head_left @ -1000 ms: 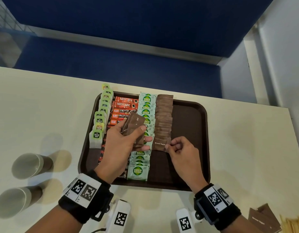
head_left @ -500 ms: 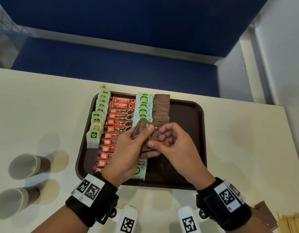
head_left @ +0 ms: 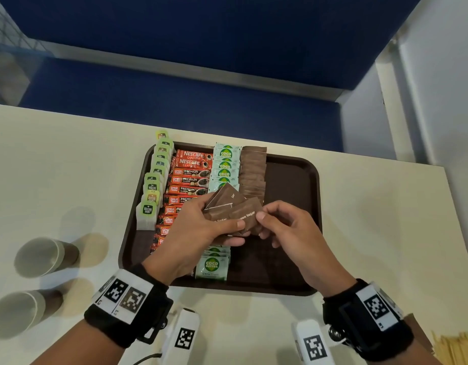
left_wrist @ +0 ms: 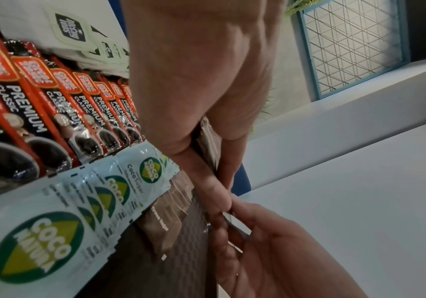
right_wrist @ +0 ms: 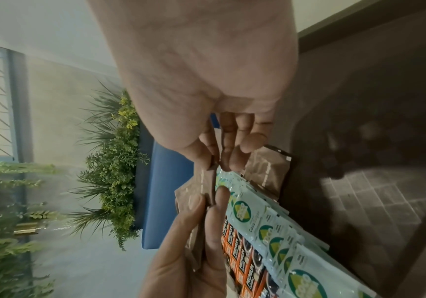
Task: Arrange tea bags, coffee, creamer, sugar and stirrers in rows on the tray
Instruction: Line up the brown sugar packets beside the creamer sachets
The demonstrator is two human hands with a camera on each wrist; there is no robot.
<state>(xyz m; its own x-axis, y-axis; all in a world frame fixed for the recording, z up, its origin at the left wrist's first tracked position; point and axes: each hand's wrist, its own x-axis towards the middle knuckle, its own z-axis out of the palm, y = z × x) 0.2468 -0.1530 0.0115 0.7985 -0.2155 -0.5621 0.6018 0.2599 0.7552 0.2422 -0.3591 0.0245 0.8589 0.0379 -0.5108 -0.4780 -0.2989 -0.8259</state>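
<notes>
Tray [head_left: 293, 177] holds sachet rows — both hands' fingers [head_left: 263, 216] pinch brown sugar packets [head_left: 227, 206].

Even, moderately bright overhead light. 2 paper cups [head_left: 40, 256] cast soft double shadows on the tabletop [head_left: 69, 167]. Wide-angle bending at frame edges. Wrist views blurred close up; right view's dark area grainy.

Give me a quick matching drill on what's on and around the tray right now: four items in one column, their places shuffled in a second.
Items:
1. tea bags
2. coffee sticks
3. brown sugar packets in the left hand
4. paper cups

Places:
A. on the table, left of the tray
B. second row from the left
C. along the tray's left edge
D. held above the tray, right hand pinching one

Pairs: 1-C, 2-B, 3-D, 4-A
</notes>
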